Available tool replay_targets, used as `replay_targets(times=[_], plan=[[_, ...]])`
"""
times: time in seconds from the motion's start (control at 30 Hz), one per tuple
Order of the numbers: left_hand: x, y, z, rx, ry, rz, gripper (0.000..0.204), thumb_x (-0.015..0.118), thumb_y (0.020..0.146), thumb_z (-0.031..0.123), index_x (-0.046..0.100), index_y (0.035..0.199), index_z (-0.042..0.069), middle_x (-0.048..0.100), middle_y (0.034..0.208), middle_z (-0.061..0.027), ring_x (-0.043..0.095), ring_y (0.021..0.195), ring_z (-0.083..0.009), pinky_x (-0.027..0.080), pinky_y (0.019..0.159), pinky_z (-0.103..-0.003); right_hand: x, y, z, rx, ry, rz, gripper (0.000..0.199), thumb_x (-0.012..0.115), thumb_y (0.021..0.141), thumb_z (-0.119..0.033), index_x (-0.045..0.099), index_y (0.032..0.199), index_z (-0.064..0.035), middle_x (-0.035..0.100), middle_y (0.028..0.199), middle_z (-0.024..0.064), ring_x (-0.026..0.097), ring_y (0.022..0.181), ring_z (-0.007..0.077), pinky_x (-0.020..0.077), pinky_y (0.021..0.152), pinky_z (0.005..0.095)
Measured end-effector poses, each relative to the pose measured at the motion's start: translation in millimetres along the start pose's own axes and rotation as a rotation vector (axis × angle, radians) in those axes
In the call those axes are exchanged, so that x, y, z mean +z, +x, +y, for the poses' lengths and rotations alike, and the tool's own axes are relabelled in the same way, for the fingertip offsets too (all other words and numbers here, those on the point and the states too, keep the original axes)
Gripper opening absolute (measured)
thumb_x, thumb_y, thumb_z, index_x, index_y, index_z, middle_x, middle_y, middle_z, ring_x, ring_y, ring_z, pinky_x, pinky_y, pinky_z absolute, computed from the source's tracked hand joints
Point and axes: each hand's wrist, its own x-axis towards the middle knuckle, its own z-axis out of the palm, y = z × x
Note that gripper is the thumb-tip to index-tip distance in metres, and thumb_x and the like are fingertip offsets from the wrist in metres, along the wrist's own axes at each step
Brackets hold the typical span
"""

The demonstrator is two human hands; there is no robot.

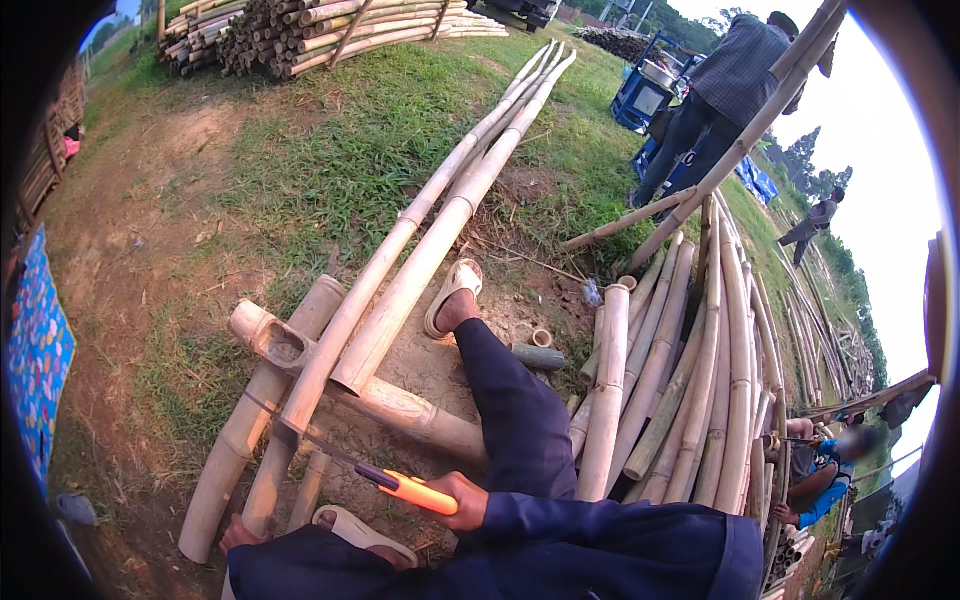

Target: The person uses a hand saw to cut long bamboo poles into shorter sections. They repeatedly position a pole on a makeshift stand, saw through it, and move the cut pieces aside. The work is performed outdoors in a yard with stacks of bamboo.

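The knife (345, 458), with its bright orange handle and long dark blade, lies across the near end of a long bamboo pole (400, 250), the blade edge set against the pole just where it rests on a thick cross log (400, 405). The right hand (462, 502) has its grip clenched around the orange handle, the dark blue sleeve running back to the lower edge; held low and level like this, the blade seems placed to bite into the pole end while the log props it off the ground. The left hand is not in view, so its grip cannot be told. A second long pole (440, 240) lies touching the first, both stretching away over the grass toward a far stack of bamboo (300, 30). A short fat log (245, 430) lies beside the pole ends on the left. The person's leg stretches forward with a pale sandal (452, 295) planted near the poles, perhaps to steady the body; another sandalled foot (360, 530) sits close under the blade, leaving little room there. To the right a thick bundle of poles (690, 380) hems the leg in, while bare dirt to the left stays open. Another person (720, 90) stands farther off by a blue cart (645, 95).
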Motion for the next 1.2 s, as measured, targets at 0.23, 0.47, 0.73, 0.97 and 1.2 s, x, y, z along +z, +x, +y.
replay_targets(times=[0.23, 0.47, 0.73, 0.97, 1.2], plan=[[-2.0, 11.1, 13.6, 0.042, 0.03, -0.006, 0.067, 0.092, 0.059, 0.029, 0.056, 0.11, 0.006, 0.073, 0.101, -0.0239, 0.07, 0.103, -0.0426, 0.054, 0.09, -0.054, -3.7, 34.5, -11.4, 0.045, -0.031, 0.034, 0.013, 0.07, 0.085, -0.011, 0.065, 0.09, -0.0002, 0.062, 0.075, 0.0232, 0.06, 0.072, 0.0462, 0.0476, 0.063, 0.0471], [6.7, 7.1, 13.8, 0.029, 0.004, -0.003, 0.066, 0.092, 0.059, 0.03, 0.056, 0.109, 0.006, 0.073, 0.1, -0.0235, 0.07, 0.103, -0.0426, 0.054, 0.09, -0.054, -20.7, -54.2, -14.2, -0.065, 0.003, 0.042, 0.01, 0.071, 0.088, -0.009, 0.069, 0.095, -0.0015, 0.067, 0.077, 0.0187, 0.067, 0.072, 0.0387, 0.0509, 0.066, 0.0436], [0.5, -2.2, 13.0, 0.027, 0.025, 0.004, 0.065, 0.092, 0.059, 0.03, 0.056, 0.108, 0.006, 0.073, 0.099, -0.0231, 0.07, 0.102, -0.0425, 0.054, 0.09, -0.054, 16.8, 73.9, 4.9, -0.058, -0.042, 0.039, 0.012, 0.07, 0.086, -0.011, 0.067, 0.088, -0.0002, 0.063, 0.075, 0.0226, 0.061, 0.065, 0.0409, 0.0474, 0.061, 0.0449], [-1.2, -6.0, 6.1, 0.019, 0.01, -0.003, 0.064, 0.092, 0.06, 0.03, 0.056, 0.108, 0.007, 0.073, 0.099, -0.0227, 0.07, 0.102, -0.0425, 0.054, 0.089, -0.054, -33.9, -70.8, -49.2, -0.014, -0.036, 0.064, 0.018, 0.071, 0.089, -0.01, 0.071, 0.105, -0.0037, 0.071, 0.085, 0.019, 0.071, 0.08, 0.0383, 0.0562, 0.077, 0.0422], [-1.1, -16.0, 4.5, 0.022, 0.038, -0.013, 0.064, 0.091, 0.06, 0.03, 0.055, 0.107, 0.007, 0.073, 0.098, -0.0223, 0.07, 0.102, -0.0424, 0.055, 0.089, -0.054, 16.5, 66.3, 13.8, -0.032, -0.044, 0.005, 0.017, 0.073, 0.09, -0.015, 0.066, 0.09, 0.0, 0.063, 0.072, 0.0187, 0.057, 0.06, 0.0345, 0.0473, 0.061, 0.0428]])
